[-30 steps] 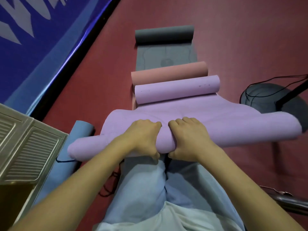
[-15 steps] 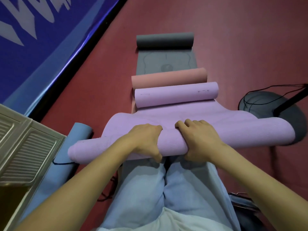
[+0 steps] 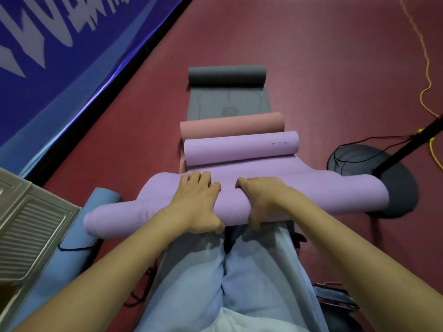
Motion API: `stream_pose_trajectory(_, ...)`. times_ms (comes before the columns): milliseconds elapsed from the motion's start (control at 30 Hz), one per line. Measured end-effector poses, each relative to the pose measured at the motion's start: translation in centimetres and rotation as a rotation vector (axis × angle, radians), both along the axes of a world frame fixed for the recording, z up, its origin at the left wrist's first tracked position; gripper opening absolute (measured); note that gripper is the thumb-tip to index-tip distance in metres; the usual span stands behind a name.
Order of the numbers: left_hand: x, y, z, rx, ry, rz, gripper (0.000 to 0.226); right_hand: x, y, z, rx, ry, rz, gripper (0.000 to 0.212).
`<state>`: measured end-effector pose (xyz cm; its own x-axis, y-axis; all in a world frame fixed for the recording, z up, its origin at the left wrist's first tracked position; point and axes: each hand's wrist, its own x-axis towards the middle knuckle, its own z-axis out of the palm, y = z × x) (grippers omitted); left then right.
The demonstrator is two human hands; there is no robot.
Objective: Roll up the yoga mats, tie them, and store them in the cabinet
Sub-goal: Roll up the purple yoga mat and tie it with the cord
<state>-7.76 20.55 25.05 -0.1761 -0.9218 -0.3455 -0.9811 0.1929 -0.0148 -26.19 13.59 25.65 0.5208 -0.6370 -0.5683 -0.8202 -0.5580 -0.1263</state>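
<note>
Across the person's lap, above the red floor (image 3: 311, 56), lies the near roll of the purple yoga mat (image 3: 299, 197), and both hands grip it. The left hand (image 3: 196, 207) lies over the top of the roll with its fingers reaching forward onto the flat sheet and its thumb tucked under the near side. The right hand (image 3: 261, 200) is curled round the roll just beside it. The mat's far end sits in a second purple roll (image 3: 239, 149), with a short flat stretch between the two. Beyond that lie a pink roll (image 3: 232, 125) and a partly rolled grey mat (image 3: 227, 92). A blue mat (image 3: 72, 250) tied with dark cord rests by the cabinet (image 3: 31, 226) at the left.

Rolling looks to be the step in hand, not yet tying. The roll looks uneven, its left end narrower than its right. The next move likely calls for turning the roll forward with even pressure from both hands, keeping its ends level.
</note>
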Motion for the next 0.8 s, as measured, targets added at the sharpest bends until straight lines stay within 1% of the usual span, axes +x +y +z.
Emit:
stream_pose_trajectory(67, -0.2, 0.2, 0.2, -0.026, 0.014, -0.002, 0.078, 0.4, -0.8, 0.3, 0.071, 0.027, -0.027, 0.110)
stream_pose_trajectory(133, -0.8, 0.9, 0.1, -0.122, -0.035, -0.048, 0.079, 0.8, -1.6, 0.5, 0.138, 0.028, -0.054, 0.114)
stream_pose_trajectory(200, -1.2, 1.5, -0.2, -0.209, -0.089, -0.037, 0.086, 0.9, -2.2, 0.6, 0.192, 0.004, -0.080, 0.113)
stream_pose_trajectory(300, -1.0, 2.1, -1.0, -0.239, -0.073, 0.021, 0.082, 0.9, -2.7, 0.4, 0.209, -0.031, -0.081, 0.110)
stream_pose_trajectory(400, -0.9, 2.3, -1.8, -0.235, -0.096, 0.016, 0.093, 0.8, -2.5, 0.0, 0.168, -0.046, -0.074, 0.110)
stream_pose_trajectory(467, -1.2, 2.1, -2.0, -0.221, -0.116, 0.019, 0.095, 0.4, -2.3, -0.4, 0.107, -0.078, -0.055, 0.108)
stream_pose_trajectory(567, -1.1, 1.0, -1.4, -0.191, -0.092, 0.036, 0.086, -1.0, -2.3, -0.8, 0.004, -0.156, -0.017, 0.100)
stream_pose_trajectory(667, -0.3, -0.2, -0.9, -0.175, -0.063, 0.027, 0.067, -3.3, -2.7, -0.2, -0.031, -0.202, -0.073, 0.107)
stream_pose_trajectory(733, 0.3, -1.0, -0.5, -0.153, -0.055, 0.020, 0.062, -5.2, -3.2, 0.2, -0.080, -0.180, -0.060, 0.108)
stream_pose_trajectory(800, 0.7, -1.8, -0.1, -0.105, -0.037, 0.024, 0.064, -7.1, -3.6, 0.3, -0.158, -0.119, -0.020, 0.112)
